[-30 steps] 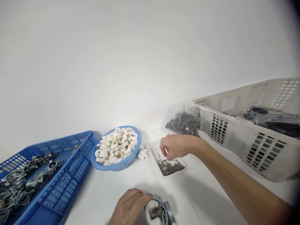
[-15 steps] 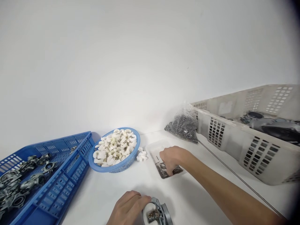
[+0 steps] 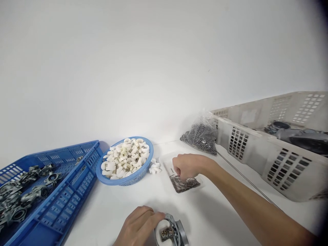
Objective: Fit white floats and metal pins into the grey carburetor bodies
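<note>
My left hand (image 3: 140,225) is wrapped round a metal carburetor (image 3: 176,229) at the bottom centre. Its open side faces up and shows a white float (image 3: 164,226) and brass jets inside. Over a small clear tray (image 3: 166,160), my right hand (image 3: 186,166) is closed with its fingers curled downward. Thin metal pins (image 3: 183,184) lie heaped in the tray just under those fingers. Whatever the fingertips pinch, if anything, is hidden by the hand.
A blue round basket (image 3: 102,179) full of white floats stands left of the tray, beside crumpled white scraps (image 3: 155,166). At far left, a blue crate (image 3: 74,194) holds carburetor bodies. A bag of small dark parts (image 3: 201,136) leans by a white crate (image 3: 253,150) at right.
My right hand has risen slightly out of the pin heap, and more pins show beneath it. My left hand keeps its hold on the carburetor.
</note>
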Demonstrator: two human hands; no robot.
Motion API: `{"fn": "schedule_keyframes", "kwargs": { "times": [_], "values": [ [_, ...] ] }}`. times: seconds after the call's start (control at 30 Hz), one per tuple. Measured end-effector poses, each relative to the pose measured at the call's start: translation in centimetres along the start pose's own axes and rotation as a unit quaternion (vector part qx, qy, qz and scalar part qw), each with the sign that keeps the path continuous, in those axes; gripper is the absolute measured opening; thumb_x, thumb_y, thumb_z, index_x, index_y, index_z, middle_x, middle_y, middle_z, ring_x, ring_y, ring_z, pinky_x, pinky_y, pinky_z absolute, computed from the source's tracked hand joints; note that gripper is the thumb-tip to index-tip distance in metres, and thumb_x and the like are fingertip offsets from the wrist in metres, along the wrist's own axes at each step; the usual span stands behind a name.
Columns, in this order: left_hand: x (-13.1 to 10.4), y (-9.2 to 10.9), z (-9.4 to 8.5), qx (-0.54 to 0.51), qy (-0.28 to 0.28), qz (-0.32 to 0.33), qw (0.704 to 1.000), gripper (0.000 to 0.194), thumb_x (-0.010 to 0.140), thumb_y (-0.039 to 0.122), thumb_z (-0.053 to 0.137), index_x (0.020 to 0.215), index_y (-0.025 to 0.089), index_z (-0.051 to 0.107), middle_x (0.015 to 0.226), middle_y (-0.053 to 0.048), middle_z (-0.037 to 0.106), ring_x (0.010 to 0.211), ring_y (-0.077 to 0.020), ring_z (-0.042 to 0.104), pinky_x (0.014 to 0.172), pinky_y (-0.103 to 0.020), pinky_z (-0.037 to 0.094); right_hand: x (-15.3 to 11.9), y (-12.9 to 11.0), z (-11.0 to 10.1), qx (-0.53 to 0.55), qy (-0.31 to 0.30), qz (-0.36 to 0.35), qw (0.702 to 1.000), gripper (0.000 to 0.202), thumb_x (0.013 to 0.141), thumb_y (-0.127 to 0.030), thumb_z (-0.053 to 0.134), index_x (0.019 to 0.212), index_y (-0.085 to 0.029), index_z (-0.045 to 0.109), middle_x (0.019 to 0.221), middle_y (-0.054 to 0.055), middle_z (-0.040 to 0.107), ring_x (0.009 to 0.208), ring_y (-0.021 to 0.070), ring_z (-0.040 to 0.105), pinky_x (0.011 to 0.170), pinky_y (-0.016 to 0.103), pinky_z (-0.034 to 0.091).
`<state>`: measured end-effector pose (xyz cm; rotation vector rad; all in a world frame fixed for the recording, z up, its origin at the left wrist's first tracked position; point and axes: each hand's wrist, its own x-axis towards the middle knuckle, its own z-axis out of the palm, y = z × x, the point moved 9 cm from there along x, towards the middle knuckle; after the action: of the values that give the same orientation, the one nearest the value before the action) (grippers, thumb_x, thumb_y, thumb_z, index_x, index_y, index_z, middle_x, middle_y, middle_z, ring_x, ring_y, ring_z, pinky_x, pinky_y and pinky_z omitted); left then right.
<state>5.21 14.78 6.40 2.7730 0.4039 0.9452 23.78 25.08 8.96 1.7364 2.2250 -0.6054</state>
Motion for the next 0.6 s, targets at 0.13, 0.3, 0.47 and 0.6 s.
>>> {"fn": "schedule_keyframes", "kwargs": {
  "times": [0.13, 0.3, 0.47, 0.6],
  "values": [
    [0.4, 0.5, -0.6, -0.003, -0.024, -0.006, 1.0, 0.061, 0.102, 0.066, 0.04, 0.139, 0.019, 0.051, 0.097, -0.01, 0.072, 0.088, -0.0216, 0.068, 0.079, -0.029, 0.054, -0.4, 0.6, -0.6, 0.02, 0.009, 0.01, 1.0, 0.021, 0.068, -0.015, 0.068, 0.087, -0.017, 0.075, 0.104, 0.011, 0.072, 0.071, 0.0194, 0.065, 0.056, 0.028, 0.042],
    [0.4, 0.6, -0.7, -0.001, -0.028, -0.014, 1.0, 0.062, 0.102, 0.066, 0.039, 0.14, 0.019, 0.05, 0.1, -0.011, 0.072, 0.092, -0.0221, 0.068, 0.084, -0.03, 0.054, -0.4, 1.3, -0.7, 0.027, 0.017, 0.011, 0.999, 0.017, 0.07, -0.02, 0.071, 0.087, -0.018, 0.073, 0.102, 0.009, 0.071, 0.07, 0.018, 0.062, 0.055, 0.028, 0.041],
    [0.5, 0.8, -0.8, 0.002, -0.025, -0.011, 1.0, 0.063, 0.101, 0.068, 0.037, 0.141, 0.02, 0.048, 0.102, -0.011, 0.072, 0.093, -0.0225, 0.068, 0.084, -0.03, 0.054, -0.4, 1.6, -0.8, 0.034, 0.02, 0.01, 0.999, 0.019, 0.07, -0.021, 0.071, 0.089, -0.019, 0.073, 0.102, 0.008, 0.07, 0.074, 0.0195, 0.063, 0.058, 0.028, 0.041],
    [0.4, 0.6, -0.5, -0.01, -0.026, -0.006, 1.0, 0.066, 0.103, 0.069, 0.03, 0.14, 0.018, 0.049, 0.099, -0.012, 0.071, 0.09, -0.0229, 0.067, 0.081, -0.031, 0.053, -0.5, 1.6, -0.9, 0.035, 0.019, 0.011, 0.999, 0.018, 0.072, -0.021, 0.072, 0.089, -0.019, 0.073, 0.101, 0.007, 0.071, 0.079, 0.0207, 0.065, 0.059, 0.028, 0.041]
  ]
}}
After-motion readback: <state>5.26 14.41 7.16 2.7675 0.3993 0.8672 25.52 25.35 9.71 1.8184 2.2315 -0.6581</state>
